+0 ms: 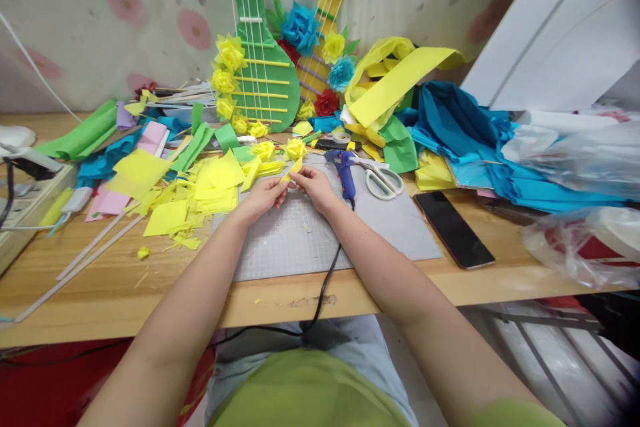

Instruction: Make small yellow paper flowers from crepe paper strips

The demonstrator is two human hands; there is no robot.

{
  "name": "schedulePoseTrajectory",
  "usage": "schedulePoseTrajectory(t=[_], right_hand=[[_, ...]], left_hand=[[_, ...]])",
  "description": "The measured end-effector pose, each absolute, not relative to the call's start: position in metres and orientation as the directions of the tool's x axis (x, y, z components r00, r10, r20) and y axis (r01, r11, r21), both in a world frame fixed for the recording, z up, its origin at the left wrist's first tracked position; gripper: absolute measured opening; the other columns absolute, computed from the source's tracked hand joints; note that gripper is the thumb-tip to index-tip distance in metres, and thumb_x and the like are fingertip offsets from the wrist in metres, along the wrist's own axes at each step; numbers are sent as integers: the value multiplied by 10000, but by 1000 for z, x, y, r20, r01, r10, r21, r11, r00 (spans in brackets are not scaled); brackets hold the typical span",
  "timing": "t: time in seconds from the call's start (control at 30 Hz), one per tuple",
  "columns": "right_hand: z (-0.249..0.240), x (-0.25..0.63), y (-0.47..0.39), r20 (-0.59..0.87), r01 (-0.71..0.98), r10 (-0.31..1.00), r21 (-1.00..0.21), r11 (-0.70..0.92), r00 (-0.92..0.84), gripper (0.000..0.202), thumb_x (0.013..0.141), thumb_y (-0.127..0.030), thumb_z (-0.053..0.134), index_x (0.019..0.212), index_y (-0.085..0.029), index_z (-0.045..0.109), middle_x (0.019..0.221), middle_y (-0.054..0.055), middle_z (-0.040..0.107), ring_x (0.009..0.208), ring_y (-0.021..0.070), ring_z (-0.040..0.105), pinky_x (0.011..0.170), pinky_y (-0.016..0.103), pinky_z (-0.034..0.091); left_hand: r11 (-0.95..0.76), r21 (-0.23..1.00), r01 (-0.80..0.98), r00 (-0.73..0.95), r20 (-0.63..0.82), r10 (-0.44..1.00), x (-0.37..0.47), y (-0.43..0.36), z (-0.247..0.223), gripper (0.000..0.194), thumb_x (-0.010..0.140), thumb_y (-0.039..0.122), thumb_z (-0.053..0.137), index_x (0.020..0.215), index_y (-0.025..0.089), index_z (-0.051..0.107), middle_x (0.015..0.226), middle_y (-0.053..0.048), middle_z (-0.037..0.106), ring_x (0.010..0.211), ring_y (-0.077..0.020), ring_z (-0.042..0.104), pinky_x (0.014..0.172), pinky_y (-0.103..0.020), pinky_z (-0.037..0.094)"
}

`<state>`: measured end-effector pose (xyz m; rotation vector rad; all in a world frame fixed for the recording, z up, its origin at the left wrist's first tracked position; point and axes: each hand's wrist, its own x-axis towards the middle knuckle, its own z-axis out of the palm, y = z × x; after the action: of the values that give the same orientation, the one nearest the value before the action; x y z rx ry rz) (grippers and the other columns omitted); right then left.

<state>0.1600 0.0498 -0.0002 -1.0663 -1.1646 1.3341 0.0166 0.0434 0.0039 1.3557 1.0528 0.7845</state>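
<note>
Across the lower middle of the view runs a wooden surface (110, 293), cluttered at the back and on both sides. Gray cutting mat (400, 233) lies flat on it at center, near the front edge. Blue crepe paper (450, 123) is heaped at back right, folded and creased. Green stringed-instrument model (273, 77) stands upright behind the mat, yellow flowers down its left edge; yellow stringed-instrument model (313, 73) leans beside it, tilted, partly hidden by blue, red and yellow flowers. Curled yellow paper strip (400, 87) sits right of both models.

Left of the mat, yellow paper squares (215, 193) are piled loosely, some overlapping the mat edge. Two pale sticks (85, 263) lie side by side at front left. Black smartphone (455, 230) is flat, just right of the mat. White-handled scissors (385, 181) rest on the mat, blue glue gun (346, 177) just to their left, its cord running toward the front edge.

Left hand (267, 195) and right hand (313, 185) meet over the back of the mat. Both are closed to a fingertip pinch on one small yellow paper piece (293, 171), held between them; exact finger placement too small to tell. Tiny yellow paper bud (143, 253) lies on bare wood at left.
</note>
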Motion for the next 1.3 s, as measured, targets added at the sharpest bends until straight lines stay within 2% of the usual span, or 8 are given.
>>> schedulePoseTrajectory(t=[0.2, 0.37, 0.47, 0.6, 0.8, 0.87, 1.03, 1.3], right_hand=[[5, 159, 44, 10, -58, 995, -998, 4, -102, 327, 562, -432, 688, 573, -166, 497, 546, -57, 482, 513, 55, 373, 530, 222, 286], [4, 157, 42, 15, -68, 999, -998, 12, -46, 378, 535, -459, 705, 531, -173, 458, 502, -72, 423, 499, 53, 345, 526, 226, 279], [4, 155, 41, -5, -108, 999, -994, -10, -45, 394, 518, -458, 722, 530, -174, 449, 481, -82, 399, 488, 50, 333, 515, 222, 276], [3, 148, 38, -91, -198, 987, -973, -117, -136, 361, 498, -433, 747, 611, -160, 541, 525, -53, 495, 517, 63, 414, 513, 216, 312], [-4, 141, 39, -133, -336, 989, -931, -144, -56, 353, 458, -396, 772, 598, -142, 571, 586, -12, 579, 552, 78, 489, 527, 217, 363], [-4, 142, 41, -145, -355, 989, -924, -144, -22, 350, 459, -383, 772, 592, -145, 552, 535, -35, 536, 500, 61, 444, 481, 212, 324], [2, 147, 42, -175, -371, 985, -914, -162, 1, 353, 526, -374, 749, 571, -179, 459, 406, -114, 274, 377, 21, 188, 397, 228, 131], [5, 151, 43, -154, -410, 988, -902, -136, 10, 294, 559, -403, 706, 623, -156, 561, 434, -111, 218, 406, 27, 130, 420, 237, 86]], left_hand=[[76, 992, 104, 302, -104, 948, 19, 37, 7, 280, 782, 350, 559, 610, 141, 485, 482, 54, 425, 409, -34, 373, 401, -165, 299], [173, 981, 85, 260, -190, 947, 18, 32, 10, 257, 725, 366, 628, 758, 114, 590, 580, 21, 543, 445, -45, 472, 407, -172, 368], [206, 975, 86, 205, -220, 954, 18, 31, 10, 284, 702, 381, 650, 746, 106, 594, 632, -10, 600, 491, -66, 540, 450, -188, 439], [203, 978, 53, 212, -210, 954, 18, 30, 11, 320, 690, 420, 653, 726, 107, 595, 649, -26, 627, 530, -86, 586, 482, -194, 478], [257, 965, 56, 239, -263, 935, 18, 27, 17, 292, 700, 393, 646, 741, 106, 613, 671, -55, 666, 560, -116, 624, 516, -219, 506], [273, 960, 62, 243, -279, 929, 19, 26, 19, 255, 698, 354, 649, 733, 103, 619, 660, -59, 671, 548, -116, 623, 516, -218, 506], [319, 945, 73, 265, -327, 907, 16, 26, 22, 235, 666, 316, 674, 727, 92, 641, 648, -81, 678, 551, -136, 631, 513, -226, 510], [361, 925, 119, 302, -380, 874, 4, 28, 25, 226, 650, 305, 689, 709, 90, 654, 664, -99, 688, 577, -154, 647, 510, -219, 509]])
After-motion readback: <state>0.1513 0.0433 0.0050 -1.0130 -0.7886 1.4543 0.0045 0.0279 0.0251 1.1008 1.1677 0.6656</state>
